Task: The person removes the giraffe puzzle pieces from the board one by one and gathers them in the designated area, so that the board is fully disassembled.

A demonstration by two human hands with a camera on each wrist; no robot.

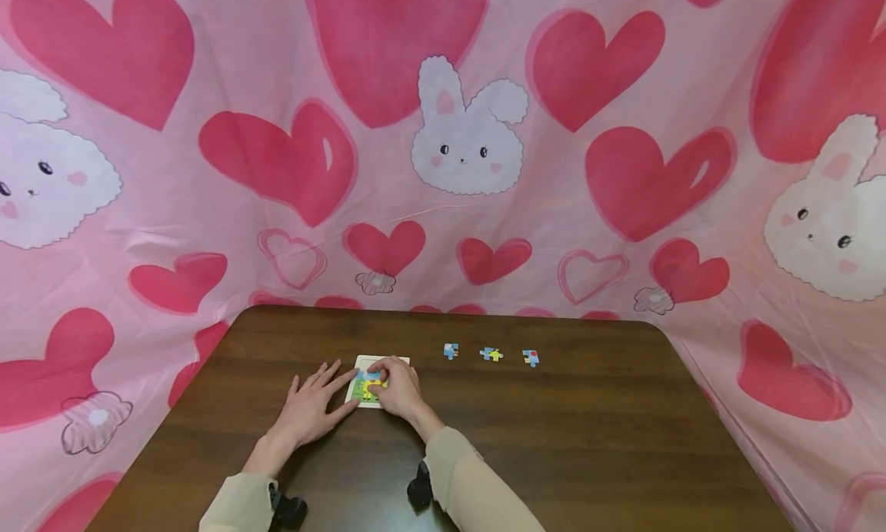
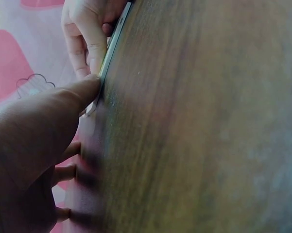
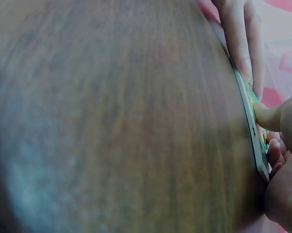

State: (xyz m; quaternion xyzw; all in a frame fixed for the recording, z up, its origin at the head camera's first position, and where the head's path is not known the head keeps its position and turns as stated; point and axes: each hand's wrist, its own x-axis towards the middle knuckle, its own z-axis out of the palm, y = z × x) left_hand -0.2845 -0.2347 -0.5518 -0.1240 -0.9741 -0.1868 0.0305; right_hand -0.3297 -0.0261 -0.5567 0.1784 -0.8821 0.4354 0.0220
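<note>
A small jigsaw puzzle (image 1: 364,394) with a pale frame lies on the table, its picture blue, yellow and green. My left hand (image 1: 309,406) is spread flat at its left side. The thumb and index fingertip are right at the frame, and the left wrist view shows the thumb (image 2: 85,92) against its edge. From the right, my right hand (image 1: 401,391) reaches over the puzzle, thumb and bent index finger pinching a piece at its surface. That hand covers the right part of the picture. In the right wrist view the right thumb (image 3: 268,116) presses down onto the puzzle.
Three loose puzzle pieces lie in a row toward the back of the table: one blue and white (image 1: 451,350), one blue and yellow (image 1: 492,354), one blue with a red spot (image 1: 531,357). Behind the brown table (image 1: 554,440) hangs a pink cloth (image 1: 477,217) with hearts and rabbits.
</note>
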